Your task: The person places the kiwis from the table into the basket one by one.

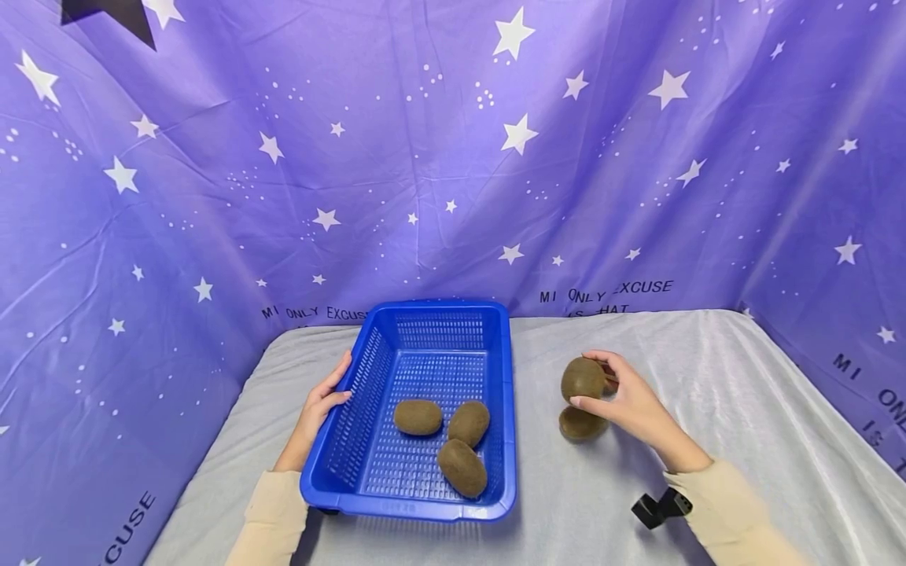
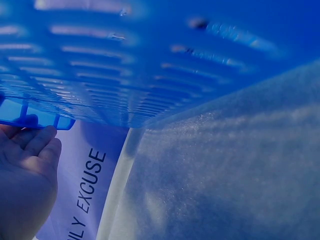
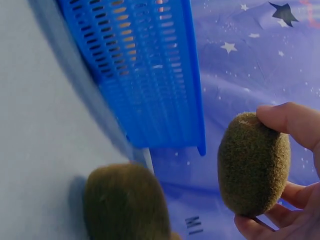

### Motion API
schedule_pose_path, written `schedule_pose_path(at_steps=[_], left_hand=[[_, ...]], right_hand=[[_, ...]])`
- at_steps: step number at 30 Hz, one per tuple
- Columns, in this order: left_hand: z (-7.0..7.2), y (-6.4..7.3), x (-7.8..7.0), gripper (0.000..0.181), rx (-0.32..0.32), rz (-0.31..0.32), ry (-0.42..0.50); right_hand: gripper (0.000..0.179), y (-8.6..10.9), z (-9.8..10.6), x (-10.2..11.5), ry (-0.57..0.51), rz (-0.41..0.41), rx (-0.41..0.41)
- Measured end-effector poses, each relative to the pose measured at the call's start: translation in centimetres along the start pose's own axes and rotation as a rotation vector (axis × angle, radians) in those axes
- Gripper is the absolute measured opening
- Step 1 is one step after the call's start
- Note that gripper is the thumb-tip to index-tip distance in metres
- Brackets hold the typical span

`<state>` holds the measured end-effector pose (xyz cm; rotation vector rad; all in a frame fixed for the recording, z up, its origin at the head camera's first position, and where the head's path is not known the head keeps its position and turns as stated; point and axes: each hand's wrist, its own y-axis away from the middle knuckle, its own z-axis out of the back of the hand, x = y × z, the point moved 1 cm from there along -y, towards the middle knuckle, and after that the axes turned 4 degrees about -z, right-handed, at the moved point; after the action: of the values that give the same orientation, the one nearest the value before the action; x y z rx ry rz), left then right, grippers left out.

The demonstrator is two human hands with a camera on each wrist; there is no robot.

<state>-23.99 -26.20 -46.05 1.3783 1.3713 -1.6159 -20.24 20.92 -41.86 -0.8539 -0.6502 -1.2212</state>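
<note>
The right hand (image 1: 632, 405) pinched one kiwi (image 1: 583, 379) over the table (image 1: 559, 503), its thumb and fingers bent round the fruit and spread only to its width; a second kiwi (image 1: 582, 428) lay just beneath it on the table, right of the basket (image 1: 403, 505); the left hand (image 1: 318, 409) gripped the basket's left rim, fingers under the edge, with hardly any gap; three more kiwis (image 1: 463, 468) lay inside, towards its near end.

The basket (image 1: 409, 507) is set left of the surface's (image 1: 559, 503) middle, between the left hand (image 1: 318, 409) and the right hand (image 1: 632, 402). Three kiwis (image 1: 467, 426) are gathered in its near half. Beyond its right rim, one kiwi (image 1: 582, 380) is held; another kiwi (image 1: 582, 428) is laid on the surface.
</note>
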Motion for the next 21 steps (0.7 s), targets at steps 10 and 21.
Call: schedule_pose_path(at_steps=[10, 21], left_hand=[[-0.1, -0.2, 0.1, 0.062, 0.001, -0.009, -0.006], [0.2, -0.2, 0.2, 0.06, 0.015, -0.049, -0.015]], right_hand=[[0.065, -1.5, -1.7, 1.4, -0.055, 0.061, 0.06], [0.067, -2.6, -3.4, 3.1, -0.089, 0.099, 0.11]])
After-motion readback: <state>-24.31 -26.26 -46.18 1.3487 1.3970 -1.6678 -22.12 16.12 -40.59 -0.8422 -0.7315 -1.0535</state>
